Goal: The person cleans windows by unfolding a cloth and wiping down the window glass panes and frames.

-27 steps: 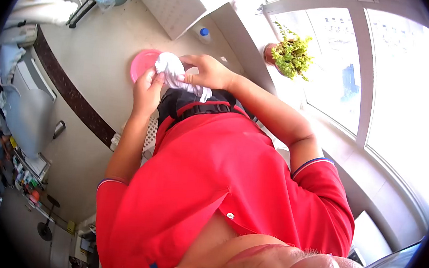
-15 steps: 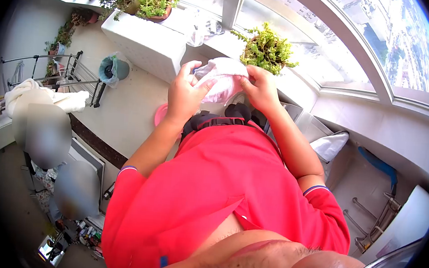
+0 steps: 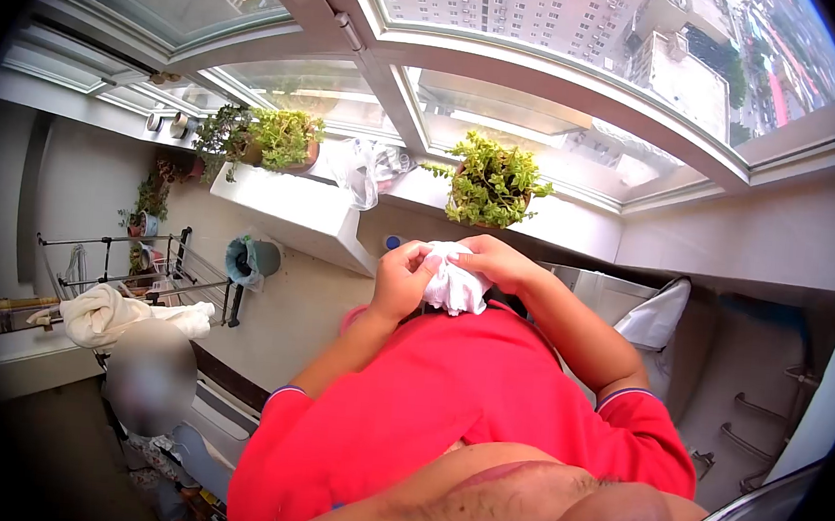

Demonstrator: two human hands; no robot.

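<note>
Our L hand [image 3: 401, 281] is clamped on the L side of a white cloth [image 3: 456, 287], our R hand [image 3: 493, 263] clamped on its upper R. The cloth's bunched btwn them, just in front of our red shirt [image 3: 458, 370]. Past our hands we see a potted plant [image 3: 494, 184] on the windowsill [image 3: 579, 228], w/ a clear plastic bag [image 3: 369, 172] to its L. A bin [image 3: 264, 258] stands on the floor [image 3: 293, 315] nr a drying rack [image 3: 183, 252], well apart from us.
</note>
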